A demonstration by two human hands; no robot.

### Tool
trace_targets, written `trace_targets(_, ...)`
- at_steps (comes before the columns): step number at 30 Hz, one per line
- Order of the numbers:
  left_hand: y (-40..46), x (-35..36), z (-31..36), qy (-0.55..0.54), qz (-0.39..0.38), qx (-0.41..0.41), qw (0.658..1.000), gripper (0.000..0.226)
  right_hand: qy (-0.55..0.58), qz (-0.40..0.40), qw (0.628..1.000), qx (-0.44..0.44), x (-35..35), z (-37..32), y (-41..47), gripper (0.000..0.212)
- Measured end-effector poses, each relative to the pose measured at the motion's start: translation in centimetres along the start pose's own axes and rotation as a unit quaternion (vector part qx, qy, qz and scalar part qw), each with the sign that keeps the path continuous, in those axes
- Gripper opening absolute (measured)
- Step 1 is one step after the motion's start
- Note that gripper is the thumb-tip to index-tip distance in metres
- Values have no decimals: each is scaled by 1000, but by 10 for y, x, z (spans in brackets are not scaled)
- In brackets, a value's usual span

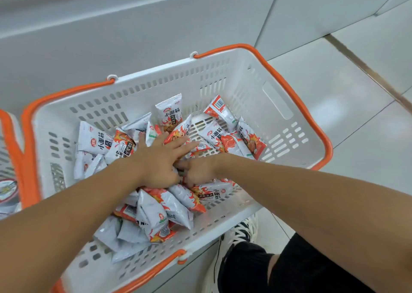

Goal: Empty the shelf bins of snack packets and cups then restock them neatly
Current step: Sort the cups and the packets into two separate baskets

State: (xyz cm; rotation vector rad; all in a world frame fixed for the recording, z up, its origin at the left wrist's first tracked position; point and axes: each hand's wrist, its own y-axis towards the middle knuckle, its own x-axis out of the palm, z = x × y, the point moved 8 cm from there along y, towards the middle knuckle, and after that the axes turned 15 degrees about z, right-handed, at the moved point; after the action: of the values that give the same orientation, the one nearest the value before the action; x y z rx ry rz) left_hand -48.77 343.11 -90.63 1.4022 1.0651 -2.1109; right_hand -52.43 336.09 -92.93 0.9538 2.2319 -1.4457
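Honestly, those snack packets (156,214) heaped in the white basket (278,105) under your fingers look light, crinkly and slippery, so pinch the sealed ends. Your left hand (160,161) lies spread flat on them; your right hand (198,170) curls into the pile. Labels read 小面筋.

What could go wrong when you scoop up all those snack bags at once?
1. The small white-and-orange snack packets are loose and slippery-looking, so some may slide out between the left hand and right hand and fall back.
2. The white plastic basket with orange handles has slotted walls; a packet corner could snag there.
3. Pressing hard on the pile might crush or burst a packet.
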Motion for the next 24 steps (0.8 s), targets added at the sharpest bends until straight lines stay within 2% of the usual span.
trace_targets(2, 2, 12, 0, 19, -33, -5, 999, 79, 34, -42, 998, 9, -18, 15, -4, 53)
trace_targets(3, 2, 18, -1, 42, -54, -10, 998, 67, 58, -28, 997, 37, -38, 30, -3, 42)
trace_targets(5, 0, 23, -1, 85, -88, -16, 992, 50, -16, 98, 989, 107, -91, 73, 1, 21)
trace_targets(6, 0, 24, -2, 92, -94, -20, 991, 49, -100, 171, 971, 137, -117, 93, 0, 24)
trace_targets(7, 0, 24, -3, 93, -98, -25, 991, 50, -170, 202, 951, 161, -130, 107, -2, 34)
trace_targets(8, 1, 24, -3, 91, -99, -27, 991, 51, -197, 198, 942, 184, -130, 118, -5, 50)
trace_targets(10, 1, 24, -4, 89, -98, -29, 991, 53, -178, 179, 939, 235, -111, 129, -9, 98)
trace_targets(11, 1, 24, -5, 89, -99, -30, 991, 53, -170, 167, 938, 253, -96, 128, -9, 113)
trace_targets(12, 1, 24, -5, 88, -100, -32, 991, 53, -179, 140, 943, 241, -78, 127, -3, 110)
trace_targets(14, 2, 24, -6, 80, -97, -34, 992, 52, -175, -3, 957, 229, -34, 120, -1, 64)
trace_targets(15, 2, 25, -7, 75, -94, -35, 992, 52, -158, -60, 959, 229, -23, 117, -8, 54)
trace_targets(16, 2, 25, -8, 68, -92, -38, 993, 51, -146, -103, 958, 225, -19, 115, -14, 53)
trace_targets(17, 3, 25, -10, 59, -90, -40, 993, 52, -115, -116, 962, 219, -20, 110, -22, 50)
trace_targets(19, 4, 25, -13, 26, -73, -53, 996, 62, -7, -83, 974, 212, -20, 96, -24, 37)
trace_targets(21, 5, 20, -14, -10, -36, -65, 997, 79, 130, -15, 975, 181, -14, 65, -17, 36)
trace_targets(22, 6, 17, -15, -22, -12, -68, 997, 87, 156, -2, 977, 148, -8, 43, -14, 36)
trace_targets(24, 3, 15, -20, -27, 11, -72, 997, 100, 136, 14, 986, 93, 5, 12, -2, 22)
